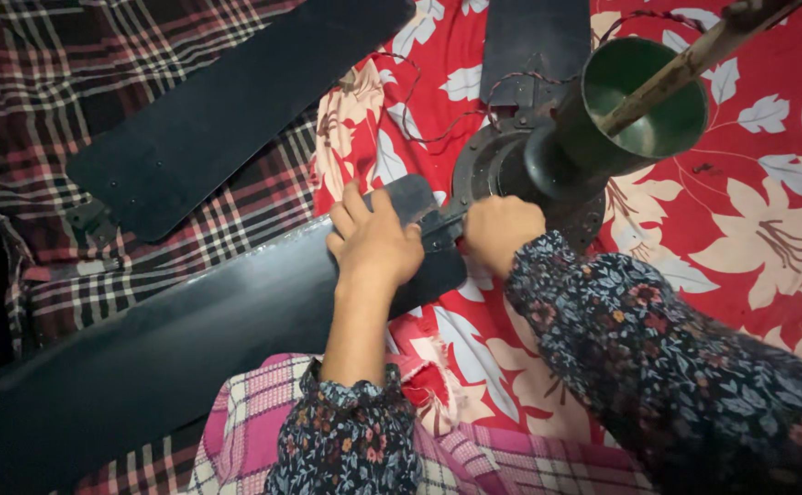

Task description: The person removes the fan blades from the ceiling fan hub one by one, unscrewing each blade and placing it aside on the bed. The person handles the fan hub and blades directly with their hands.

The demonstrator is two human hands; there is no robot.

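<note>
The left hand [375, 240] presses flat, fingers spread, on the near fan blade [172, 353] where it meets the fan motor [520, 170]. The right hand [502, 234] is a fist at that joint, perhaps around a small tool; I cannot tell. If the left hand's pressure eases, the blade could swing off line. The green cup [648, 96] above the motor holds only its rod [694, 60].

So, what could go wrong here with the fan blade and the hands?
The left hand presses the long dark blade on soft red floral cloth; it may shift. The right hand works close to the motor hub, so fingers may get pinched. Loose wire could snag.
</note>
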